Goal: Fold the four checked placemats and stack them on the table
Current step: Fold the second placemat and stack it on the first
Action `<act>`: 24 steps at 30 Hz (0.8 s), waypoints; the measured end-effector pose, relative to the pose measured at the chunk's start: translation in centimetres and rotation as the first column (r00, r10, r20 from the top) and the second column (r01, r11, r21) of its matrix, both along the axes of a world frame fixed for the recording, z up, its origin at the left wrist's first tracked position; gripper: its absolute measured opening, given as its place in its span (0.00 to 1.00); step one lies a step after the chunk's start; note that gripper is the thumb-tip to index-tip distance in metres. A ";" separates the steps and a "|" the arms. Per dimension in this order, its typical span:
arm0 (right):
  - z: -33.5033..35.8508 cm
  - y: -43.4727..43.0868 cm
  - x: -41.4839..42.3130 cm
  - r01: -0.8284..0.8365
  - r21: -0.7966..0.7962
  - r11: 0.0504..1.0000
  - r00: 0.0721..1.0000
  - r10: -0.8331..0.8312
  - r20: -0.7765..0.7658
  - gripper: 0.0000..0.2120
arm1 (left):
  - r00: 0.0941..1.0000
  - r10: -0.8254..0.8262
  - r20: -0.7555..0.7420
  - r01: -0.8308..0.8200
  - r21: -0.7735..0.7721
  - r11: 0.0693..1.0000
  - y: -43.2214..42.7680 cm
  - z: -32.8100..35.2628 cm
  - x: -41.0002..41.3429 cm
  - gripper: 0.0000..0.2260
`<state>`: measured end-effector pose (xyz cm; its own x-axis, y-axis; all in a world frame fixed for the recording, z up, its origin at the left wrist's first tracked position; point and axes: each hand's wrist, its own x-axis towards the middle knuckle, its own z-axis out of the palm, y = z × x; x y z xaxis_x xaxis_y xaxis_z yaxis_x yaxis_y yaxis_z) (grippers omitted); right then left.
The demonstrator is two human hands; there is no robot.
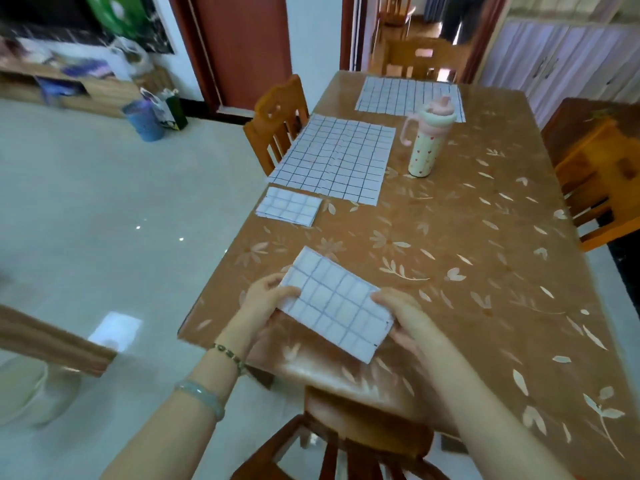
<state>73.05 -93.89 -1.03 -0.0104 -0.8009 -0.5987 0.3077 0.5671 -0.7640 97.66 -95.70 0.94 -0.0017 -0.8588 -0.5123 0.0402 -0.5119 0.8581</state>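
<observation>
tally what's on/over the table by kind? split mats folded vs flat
Folded mats: 2, one held, one lying
Flat mats: 2, near, far
Bottles: 1
Total: 5

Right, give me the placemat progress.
Done: one folded placemat lies at the table's left edge. In hand: left hand and right hand hold a second folded mat. Left: two flat mats, plus stacking.

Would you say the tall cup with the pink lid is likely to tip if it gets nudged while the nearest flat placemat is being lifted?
Probably: the cup is tall and narrow, with a bulky lid and side handle, so it looks top-heavy. It stands just off the unfolded placemat, so lifting should miss it.
</observation>
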 end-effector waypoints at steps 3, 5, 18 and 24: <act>1.8 -0.6 5.1 -0.001 -0.055 0.998 1.000 0.001 -0.004 0.09 | 1.000 0.012 0.026 -0.011 -0.029 1.000 1.6 1.4 5.2 0.18; 3.2 -0.9 9.0 -0.011 -0.070 0.997 1.000 0.010 -0.007 0.17 | 0.999 0.034 -0.012 -0.035 -0.043 0.998 2.3 1.8 9.0 0.14; 6.8 2.9 34.5 -0.088 0.057 0.994 0.994 0.084 0.068 0.09 | 0.993 0.106 0.059 -0.095 -0.162 0.982 5.1 3.0 33.8 0.04; 6.4 0.9 39.1 -0.086 0.031 0.996 0.996 0.087 -0.022 0.08 | 0.996 0.086 0.020 -0.085 -0.075 0.994 4.0 1.9 39.2 0.07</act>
<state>112.18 -93.01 5.33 0.0434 -0.7809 -0.6231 0.2387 0.6137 -0.7526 136.89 -91.67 2.83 0.0845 -0.8907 -0.4466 0.0606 -0.4428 0.8946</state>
